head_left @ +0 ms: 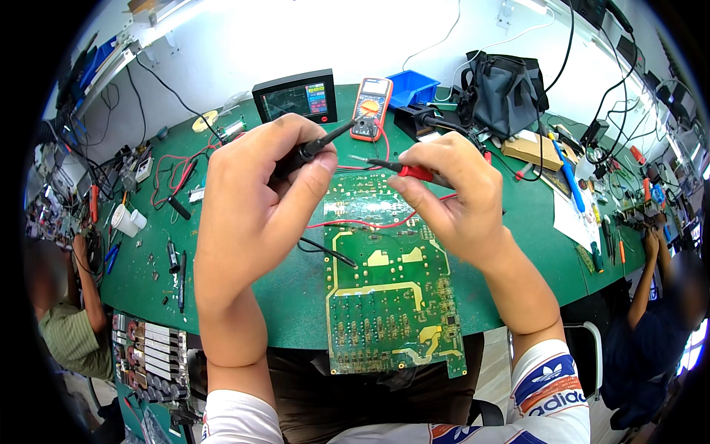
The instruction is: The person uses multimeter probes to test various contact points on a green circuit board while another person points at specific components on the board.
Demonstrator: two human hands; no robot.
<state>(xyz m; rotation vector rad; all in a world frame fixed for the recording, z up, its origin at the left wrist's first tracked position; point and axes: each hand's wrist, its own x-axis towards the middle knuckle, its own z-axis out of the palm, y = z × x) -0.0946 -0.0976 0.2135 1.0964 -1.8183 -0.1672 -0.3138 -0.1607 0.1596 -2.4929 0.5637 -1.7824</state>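
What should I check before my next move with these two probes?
1. Black probe in left hand: ok, held.
2. Red probe in right hand: ok, held.
3. The two probes not touching: ok, they are apart.
4. Red lead out of the way: not ok, it crosses over the circuit board.
5. Circuit board fully on the table: not ok, its near end overhangs.
6. Multimeter reading: cannot tell, too small.

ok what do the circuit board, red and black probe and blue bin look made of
Circuit board: probably resin laminate, glossy where light glares, with golden metallic tracks.
Red and black probe: likely plastic in solid colours, its thin pale tip seemingly metal.
Blue bin: likely smooth moulded plastic, evenly coloured.
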